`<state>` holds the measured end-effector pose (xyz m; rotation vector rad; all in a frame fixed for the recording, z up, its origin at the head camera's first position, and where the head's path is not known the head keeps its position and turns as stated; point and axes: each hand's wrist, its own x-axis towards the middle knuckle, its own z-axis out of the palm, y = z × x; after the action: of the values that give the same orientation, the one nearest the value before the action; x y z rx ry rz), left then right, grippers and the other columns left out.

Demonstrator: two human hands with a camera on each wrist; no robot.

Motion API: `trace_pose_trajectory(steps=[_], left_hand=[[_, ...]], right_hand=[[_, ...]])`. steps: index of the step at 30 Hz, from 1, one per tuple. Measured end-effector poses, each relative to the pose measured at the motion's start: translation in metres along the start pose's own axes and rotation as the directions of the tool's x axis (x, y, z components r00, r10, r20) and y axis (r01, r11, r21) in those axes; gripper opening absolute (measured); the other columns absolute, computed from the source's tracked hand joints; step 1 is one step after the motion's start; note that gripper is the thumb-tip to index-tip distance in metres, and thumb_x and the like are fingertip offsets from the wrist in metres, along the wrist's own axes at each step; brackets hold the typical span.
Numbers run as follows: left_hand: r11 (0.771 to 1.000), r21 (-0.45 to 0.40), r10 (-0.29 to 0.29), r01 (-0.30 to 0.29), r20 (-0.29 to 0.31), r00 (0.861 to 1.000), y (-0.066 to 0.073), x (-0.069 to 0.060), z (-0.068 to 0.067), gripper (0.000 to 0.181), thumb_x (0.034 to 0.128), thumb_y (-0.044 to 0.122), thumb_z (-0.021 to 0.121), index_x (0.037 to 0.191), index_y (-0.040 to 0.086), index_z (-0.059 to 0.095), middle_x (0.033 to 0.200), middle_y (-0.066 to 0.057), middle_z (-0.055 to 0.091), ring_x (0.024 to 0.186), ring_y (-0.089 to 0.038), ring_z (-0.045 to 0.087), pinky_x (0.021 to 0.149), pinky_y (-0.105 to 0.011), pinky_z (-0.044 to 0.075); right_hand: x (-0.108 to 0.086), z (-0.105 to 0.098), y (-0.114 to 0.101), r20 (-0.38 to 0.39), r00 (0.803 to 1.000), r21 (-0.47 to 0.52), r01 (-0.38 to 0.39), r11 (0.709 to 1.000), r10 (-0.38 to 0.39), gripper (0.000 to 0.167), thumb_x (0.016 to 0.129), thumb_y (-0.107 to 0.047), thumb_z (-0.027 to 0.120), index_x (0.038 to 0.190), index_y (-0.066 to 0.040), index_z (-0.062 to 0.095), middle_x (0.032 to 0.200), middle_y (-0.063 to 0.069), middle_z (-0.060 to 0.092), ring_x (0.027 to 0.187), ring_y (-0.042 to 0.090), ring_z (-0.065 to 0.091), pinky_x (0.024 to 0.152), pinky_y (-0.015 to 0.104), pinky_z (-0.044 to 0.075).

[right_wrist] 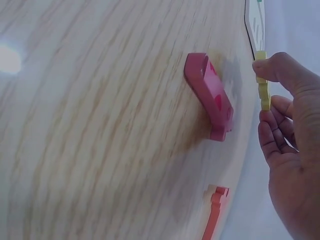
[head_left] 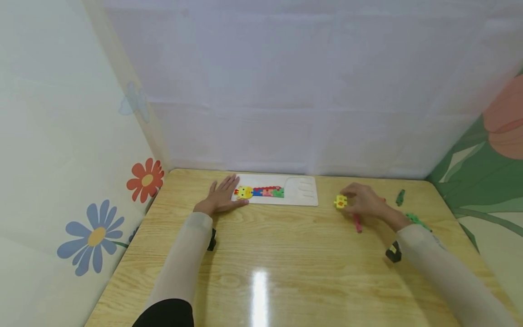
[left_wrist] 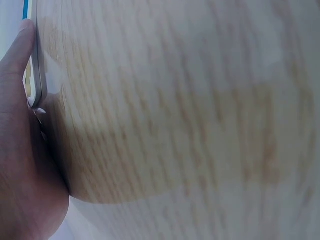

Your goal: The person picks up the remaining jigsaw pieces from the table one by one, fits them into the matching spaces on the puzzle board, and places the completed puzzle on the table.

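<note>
A white puzzle board (head_left: 301, 193) lies at the table's back edge, with recessed outlines at its right end. Fitted in it are a yellow giraffe-head piece (head_left: 244, 192) and blue, pink, green and red pieces (head_left: 267, 192). My left hand (head_left: 220, 197) rests with spread fingers at the board's left end; its thumb lies along the board's edge in the left wrist view. To the right of the board, my right hand (head_left: 363, 200) pinches a yellow puzzle piece (head_left: 340, 201) between thumb and fingers. The right wrist view shows that yellow piece (right_wrist: 263, 87) held edge-on, above the table.
Below the right hand lies a pink piece (right_wrist: 212, 92), with an orange-red piece (right_wrist: 214, 212) near it. Farther right are a dark green piece (head_left: 400, 197) and a light green piece (head_left: 417, 221). A white backdrop (head_left: 245, 91) rises behind the wooden table (head_left: 286, 250).
</note>
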<state>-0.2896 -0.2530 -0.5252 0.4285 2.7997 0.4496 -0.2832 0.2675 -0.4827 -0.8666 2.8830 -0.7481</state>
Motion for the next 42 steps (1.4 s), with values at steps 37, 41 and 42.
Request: trace_pose_trajectory(steps=[37,41,42], left_hand=[[1.000,-0.023,0.009,-0.009,0.010,1.000,0.002,-0.001,-0.001,0.112,0.0953,0.081,0.046,0.172,0.011,0.002,0.179,-0.009,-0.005,0.165,-0.030,-0.007,0.126,-0.064,-0.013],[1.000,-0.016,0.004,-0.004,0.011,1.000,0.000,0.001,-0.001,0.112,0.0957,0.080,0.046,0.172,0.012,0.001,0.179,-0.008,-0.005,0.165,-0.030,-0.007,0.126,-0.064,-0.013],[1.000,-0.015,0.003,-0.003,0.011,1.000,-0.001,0.001,-0.001,0.112,0.0956,0.081,0.046,0.172,0.012,0.001,0.179,-0.008,-0.005,0.165,-0.030,-0.007,0.126,-0.064,-0.013]], right_hand=[[0.038,0.006,-0.020,-0.064,0.991,0.085,0.120,0.989,-0.115,0.052,0.075,-0.009,0.089,0.121,0.009,0.071,0.115,0.024,0.074,0.103,0.040,0.072,0.093,0.055,0.059],[0.043,0.005,-0.022,-0.057,0.993,0.105,0.112,0.988,-0.106,0.053,0.075,-0.010,0.089,0.122,0.008,0.071,0.116,0.024,0.074,0.104,0.041,0.072,0.094,0.056,0.059],[0.045,0.006,-0.022,-0.058,0.993,0.107,0.113,0.988,-0.107,0.053,0.075,-0.010,0.090,0.121,0.009,0.072,0.115,0.024,0.074,0.104,0.041,0.072,0.094,0.056,0.059]])
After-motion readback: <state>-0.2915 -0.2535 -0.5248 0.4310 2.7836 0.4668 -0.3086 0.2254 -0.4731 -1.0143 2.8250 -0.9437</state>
